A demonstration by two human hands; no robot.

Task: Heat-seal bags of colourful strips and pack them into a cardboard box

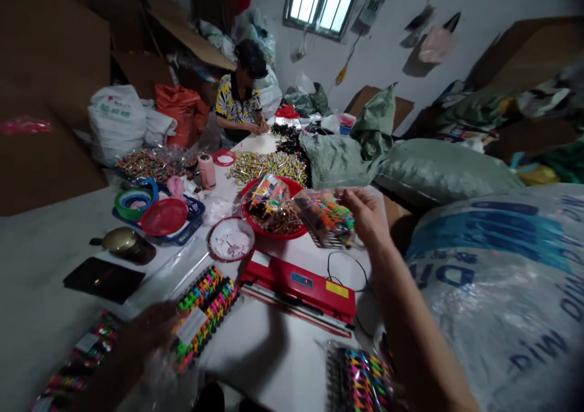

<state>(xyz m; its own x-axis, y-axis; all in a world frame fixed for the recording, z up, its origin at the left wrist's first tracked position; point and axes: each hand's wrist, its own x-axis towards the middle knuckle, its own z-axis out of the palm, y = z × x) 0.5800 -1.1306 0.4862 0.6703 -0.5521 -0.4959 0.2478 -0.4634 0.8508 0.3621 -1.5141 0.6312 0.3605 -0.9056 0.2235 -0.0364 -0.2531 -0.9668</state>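
My right hand [365, 214] is raised over the right side of the table, pinching the edge of a clear plastic bag [326, 214] filled with small bright pieces. In shadow at the lower left, my left hand [157, 324] is closed on the left edge of a clear-wrapped pack [207, 314] of colourful pieces in rows, with a white label. Its fingertips are dark and partly hidden. Between the hands lies a long red bag sealer [298, 284]. Just behind it stands a red basin [296, 232] with a bagged bundle and brown pieces inside.
More wrapped packs lie at the near right [360, 378] and near left [86, 354]. A white dish [232, 240], blue basket [194, 220], pink bottle [207, 171] and pile of yellowish pieces [269, 167] occupy the table. A co-worker [241, 95] sits beyond; large sacks [511, 284] crowd the right.
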